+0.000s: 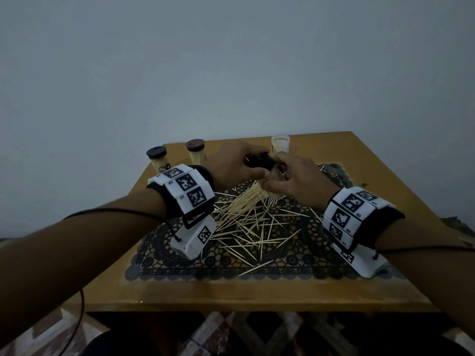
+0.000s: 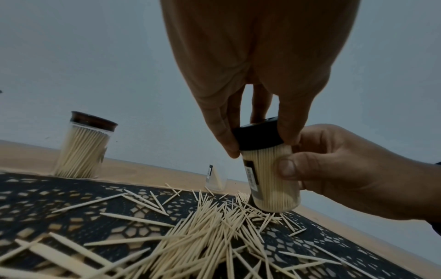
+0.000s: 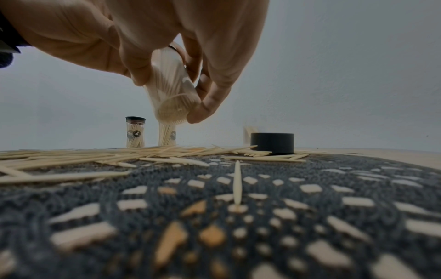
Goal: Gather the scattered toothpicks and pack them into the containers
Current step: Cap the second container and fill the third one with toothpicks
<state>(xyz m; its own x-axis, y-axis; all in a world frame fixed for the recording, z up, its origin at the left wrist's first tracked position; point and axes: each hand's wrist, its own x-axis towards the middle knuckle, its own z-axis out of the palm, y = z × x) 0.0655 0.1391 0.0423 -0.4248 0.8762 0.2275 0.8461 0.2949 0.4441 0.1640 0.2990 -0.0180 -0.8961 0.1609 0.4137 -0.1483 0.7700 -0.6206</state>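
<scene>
A clear plastic cylinder packed full of pale wooden toothpicks is gripped around its body by the right hand, thumb pressed on the front, and it is held tilted just above the mat, not resting on it. Its black round cap is pinched from above by the fingers of the left hand, which are curled round the cap's rim. From the right wrist view the container's base is seen lifted, ringed by fingertips.

Below, a loose heap of scattered toothpicks is spread over a dark lace-patterned placemat on the yellowish wooden table.

At the table's far edge, a filled jar with a black lid and a filled jar with a brown lid are stood upright side by side, and an uncapped clear jar, only partly filled, is seen behind the hands. A separate black cap is lying on the mat beside stray picks
</scene>
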